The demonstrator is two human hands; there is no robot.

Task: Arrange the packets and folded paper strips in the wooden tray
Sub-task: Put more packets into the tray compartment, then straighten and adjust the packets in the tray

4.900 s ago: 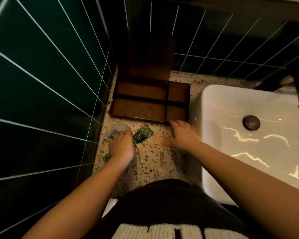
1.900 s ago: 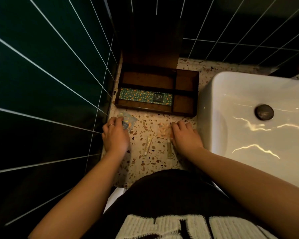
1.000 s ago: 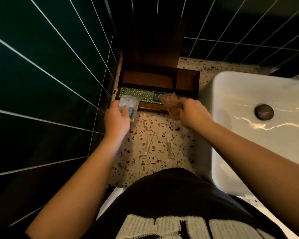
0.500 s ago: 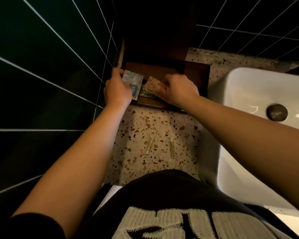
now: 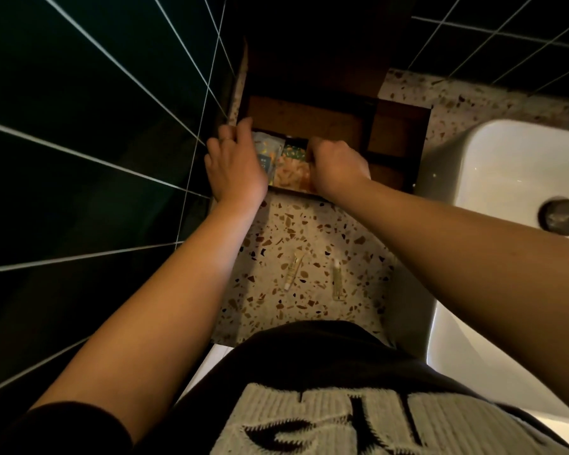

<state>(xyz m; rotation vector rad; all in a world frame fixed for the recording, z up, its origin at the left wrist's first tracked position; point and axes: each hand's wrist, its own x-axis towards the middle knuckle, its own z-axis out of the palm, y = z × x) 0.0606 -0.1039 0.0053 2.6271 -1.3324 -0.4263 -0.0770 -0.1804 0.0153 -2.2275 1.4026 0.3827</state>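
The dark wooden tray point(image 5: 398, 113) with several compartments sits in the corner on the terrazzo counter. In its front left compartment lie a pale blue packet point(image 5: 267, 152), a green patterned packet point(image 5: 293, 152) and an orange-pink packet point(image 5: 291, 174). My left hand point(image 5: 235, 164) rests on the blue packet, fingers at the tray's left wall. My right hand point(image 5: 337, 169) presses on the orange-pink packet's right edge. Two folded paper strips point(image 5: 292, 271) point(image 5: 337, 280) lie loose on the counter nearer to me.
Dark green tiled walls close in on the left and behind the tray. A white sink basin point(image 5: 513, 178) with a dark drain point(image 5: 560, 215) stands at the right. The terrazzo counter point(image 5: 276, 224) runs between the tray and my body.
Both hands have carried the blue and orange-pink packets from the counter into the tray's front left compartment, over the green packet. The two strips have stayed put.
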